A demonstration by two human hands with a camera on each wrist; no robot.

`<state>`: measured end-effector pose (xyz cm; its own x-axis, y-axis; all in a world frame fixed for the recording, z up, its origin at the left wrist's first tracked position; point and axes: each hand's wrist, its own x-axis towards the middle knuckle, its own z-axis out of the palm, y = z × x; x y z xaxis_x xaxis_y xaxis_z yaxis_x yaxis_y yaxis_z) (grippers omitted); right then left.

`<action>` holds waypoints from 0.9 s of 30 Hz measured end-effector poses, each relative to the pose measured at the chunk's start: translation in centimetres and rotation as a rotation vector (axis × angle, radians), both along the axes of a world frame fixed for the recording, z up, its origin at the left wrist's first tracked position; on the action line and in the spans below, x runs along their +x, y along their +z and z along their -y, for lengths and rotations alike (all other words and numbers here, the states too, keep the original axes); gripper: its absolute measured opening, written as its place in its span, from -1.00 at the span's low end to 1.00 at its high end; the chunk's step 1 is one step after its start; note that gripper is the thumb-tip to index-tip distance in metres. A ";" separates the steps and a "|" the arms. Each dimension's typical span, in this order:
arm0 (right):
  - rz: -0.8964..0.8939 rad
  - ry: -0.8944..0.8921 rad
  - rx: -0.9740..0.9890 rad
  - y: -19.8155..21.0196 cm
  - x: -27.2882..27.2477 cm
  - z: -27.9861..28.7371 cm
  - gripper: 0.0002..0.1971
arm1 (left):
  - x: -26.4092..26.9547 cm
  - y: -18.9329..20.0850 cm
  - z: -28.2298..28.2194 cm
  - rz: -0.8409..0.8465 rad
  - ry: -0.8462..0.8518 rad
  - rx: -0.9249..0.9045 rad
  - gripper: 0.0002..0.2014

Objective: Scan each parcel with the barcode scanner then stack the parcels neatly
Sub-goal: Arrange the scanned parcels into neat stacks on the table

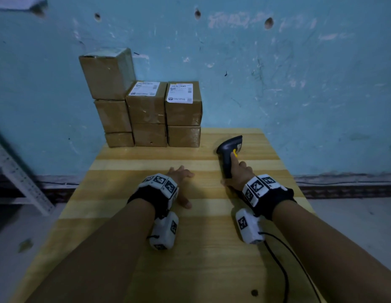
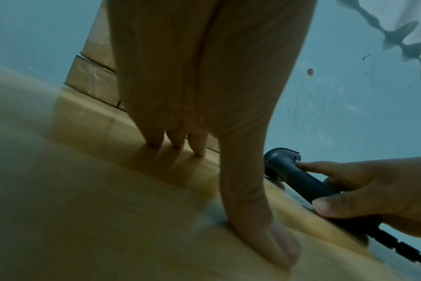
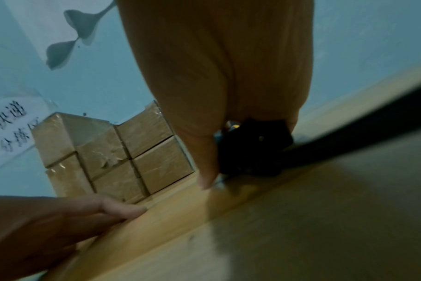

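Observation:
Several brown cardboard parcels stand stacked in three columns at the far left of the wooden table, against the blue wall; the parcels also show in the right wrist view. Two top boxes carry white shipping labels. My right hand grips the handle of the dark barcode scanner, forefinger on its yellow trigger; the scanner lies low on the table. My left hand rests flat on the wood with fingers spread, holding nothing, short of the parcels.
The scanner's black cable trails back over the table's near right part. A white metal shelf frame stands at the left, off the table. A paper sign hangs on the wall behind the parcels.

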<state>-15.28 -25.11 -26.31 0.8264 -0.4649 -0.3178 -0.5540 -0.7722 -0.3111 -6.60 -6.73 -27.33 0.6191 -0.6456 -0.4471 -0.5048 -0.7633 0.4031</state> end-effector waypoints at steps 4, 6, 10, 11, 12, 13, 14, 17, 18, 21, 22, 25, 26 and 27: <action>0.030 0.012 0.168 0.9 -0.2 0.9 -0.07 | -1.0 1.0 1.3 0.058 -0.009 0.054 -0.12; 0.070 0.020 0.276 1.1 -0.4 1.7 -0.18 | -1.5 1.4 2.6 0.030 -0.006 -0.061 -0.19; 0.107 -0.007 0.338 1.1 -0.1 2.8 -0.15 | -2.1 1.2 6.3 -0.099 -0.035 -0.170 -0.20; 0.094 -0.015 0.344 1.0 0.1 2.8 -0.13 | -2.4 1.1 7.1 -0.084 -0.033 -0.154 -0.20; 0.091 -0.009 0.355 1.1 0.2 3.0 -0.11 | -2.6 1.1 7.8 -0.067 -0.021 -0.147 -0.19; 0.086 -0.009 0.373 1.0 0.3 3.0 -0.09 | -2.7 0.9 8.4 -0.062 -0.008 -0.156 -0.18; 0.091 -0.011 0.396 0.9 0.4 3.2 -0.08 | -2.6 0.8 8.8 -0.076 0.000 -0.172 -0.19; 0.127 -0.037 0.453 0.5 0.4 3.6 -0.06 | -2.1 0.5 9.2 -0.107 0.010 -0.207 -0.19; 0.134 -0.039 0.454 0.5 0.3 3.7 -0.06 | -1.9 0.4 9.2 -0.133 0.016 -0.238 -0.18; 0.125 -0.039 0.426 1.0 0.1 3.6 -0.05 | -2.1 0.4 9.0 -0.251 0.055 -0.416 -0.17; 0.115 -0.020 0.409 1.1 0.1 3.6 -0.04 | -2.2 0.4 8.9 -0.284 0.080 -0.458 -0.17; 0.096 0.016 0.368 1.6 -0.2 3.2 -0.01 | -2.1 0.4 8.7 -0.327 0.112 -0.491 -0.14; 0.102 0.014 0.373 1.7 -0.3 3.1 -0.02 | -2.1 0.4 8.7 -0.327 0.108 -0.485 -0.12; 0.112 0.008 0.386 1.8 -0.4 3.0 -0.03 | -1.9 0.3 8.7 -0.322 0.106 -0.478 -0.08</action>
